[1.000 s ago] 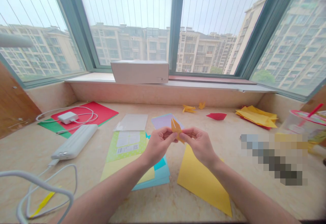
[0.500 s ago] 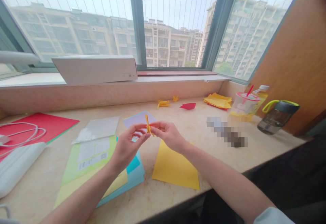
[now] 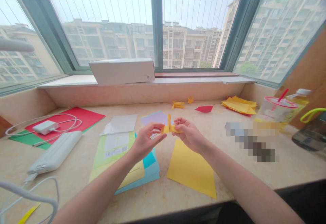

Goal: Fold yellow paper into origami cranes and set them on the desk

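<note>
Marbled stone counter (image 3: pixel 216 125) spread beneath one broad window (image 3: pixel 156 23), its front edge running just beside the near corner of one flat yellow sheet (image 3: pixel 191 169). Above the far end of that sheet, you held one folded yellow piece (image 3: pixel 168 128) with a thin flap upright. Your left hand (image 3: pixel 146 137) had thumb and fingers pinched close on one end; your right hand (image 3: pixel 191 135) was pinched just as tightly on the other.

Well beyond the sheet lay two small yellow figures (image 3: pixel 178 104) and one red piece (image 3: pixel 204 109). Beyond it and right was one paper pile (image 3: pixel 238 105), its sheets too overlapped to count. Farther right of the sheet were one cup (image 3: pixel 275 110) and two bottles (image 3: pixel 312 132).

A narrow strip of stone separated the sheet's left edge from blue paper (image 3: pixel 152 174); a wider stretch ran from its right edge toward one pixelated patch (image 3: pixel 249 142).
</note>
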`<state>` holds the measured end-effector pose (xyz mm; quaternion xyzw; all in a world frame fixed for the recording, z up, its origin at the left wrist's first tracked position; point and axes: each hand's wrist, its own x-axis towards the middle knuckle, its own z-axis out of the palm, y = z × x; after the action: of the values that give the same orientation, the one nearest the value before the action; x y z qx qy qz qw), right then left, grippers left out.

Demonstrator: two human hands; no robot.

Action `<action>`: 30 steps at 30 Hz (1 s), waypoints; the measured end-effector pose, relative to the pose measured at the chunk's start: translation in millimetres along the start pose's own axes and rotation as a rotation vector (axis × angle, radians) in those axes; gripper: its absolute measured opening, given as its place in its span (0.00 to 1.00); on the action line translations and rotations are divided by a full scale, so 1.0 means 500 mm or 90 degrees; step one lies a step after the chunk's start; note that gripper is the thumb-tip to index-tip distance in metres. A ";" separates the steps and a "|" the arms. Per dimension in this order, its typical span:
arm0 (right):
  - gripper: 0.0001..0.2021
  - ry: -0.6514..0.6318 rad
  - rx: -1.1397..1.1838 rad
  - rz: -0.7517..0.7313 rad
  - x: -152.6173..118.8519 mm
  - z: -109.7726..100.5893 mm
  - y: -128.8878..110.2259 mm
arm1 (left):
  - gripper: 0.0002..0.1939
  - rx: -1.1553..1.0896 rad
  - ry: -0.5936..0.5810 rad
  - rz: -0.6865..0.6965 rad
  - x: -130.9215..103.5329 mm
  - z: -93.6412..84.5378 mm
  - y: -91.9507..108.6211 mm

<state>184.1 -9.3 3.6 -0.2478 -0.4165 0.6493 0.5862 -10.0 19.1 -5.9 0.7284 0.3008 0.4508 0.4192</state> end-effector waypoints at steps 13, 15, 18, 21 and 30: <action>0.15 0.013 -0.167 -0.026 0.001 -0.009 0.012 | 0.13 0.037 -0.040 0.004 -0.007 0.004 0.019; 0.15 0.027 -0.199 -0.041 0.002 -0.007 0.019 | 0.14 0.010 -0.058 0.005 -0.010 0.010 0.021; 0.16 0.051 -0.235 -0.057 0.002 0.003 0.030 | 0.16 -0.062 -0.087 0.003 -0.014 0.021 0.021; 0.17 0.083 -0.273 -0.083 0.000 0.011 0.041 | 0.16 -0.125 -0.071 -0.025 -0.017 0.029 0.021; 0.14 0.089 -0.436 -0.133 0.000 0.008 0.040 | 0.15 -0.183 0.007 -0.096 -0.005 0.024 0.024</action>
<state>169.8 -9.8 -11.1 -0.4296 -0.5915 0.3907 0.5594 0.4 7.2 0.8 0.6337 0.2894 0.4601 0.5505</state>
